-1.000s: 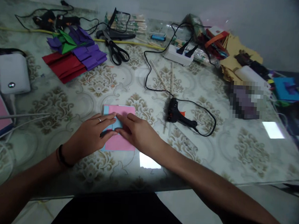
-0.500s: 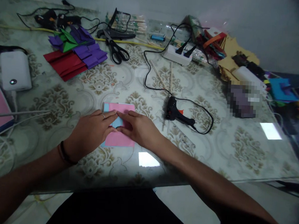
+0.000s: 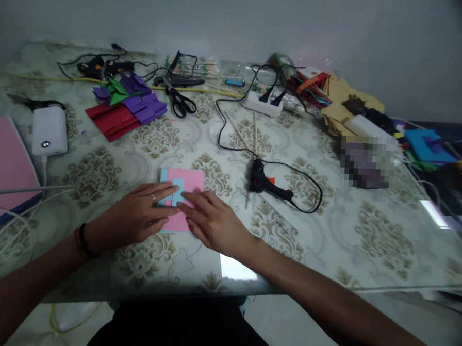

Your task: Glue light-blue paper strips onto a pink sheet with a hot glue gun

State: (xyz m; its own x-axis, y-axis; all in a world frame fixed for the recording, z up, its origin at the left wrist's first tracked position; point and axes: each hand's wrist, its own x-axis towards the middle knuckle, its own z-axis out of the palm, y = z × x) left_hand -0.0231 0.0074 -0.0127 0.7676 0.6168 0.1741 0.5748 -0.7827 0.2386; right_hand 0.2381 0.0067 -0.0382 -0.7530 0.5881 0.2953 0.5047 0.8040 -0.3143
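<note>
On the table in front of me lies a small pink paper piece (image 3: 194,178) with a light blue strip along its left edge. A light blue paper rectangle (image 3: 178,184) rests on its middle. My left hand (image 3: 138,209), wearing a ring, lies on the left side with fingertips on the blue rectangle. From the right, my right hand (image 3: 215,221) touches the same rectangle with its fingers stretched out. Both hands press flat on the paper without gripping it. The fingers hide part of the pink sheet.
To the right lies a black glue gun (image 3: 269,181) with its cord, beside a clear ruler (image 3: 277,219). Farther back are black scissors (image 3: 182,102), folded coloured papers (image 3: 117,118), and a white power strip (image 3: 263,103). A white power bank (image 3: 50,130) and pink folder (image 3: 7,161) are left.
My view has tilted up a little. Both hands have shifted and spread over the paper, so more of the blue rectangle shows between the fingers.
</note>
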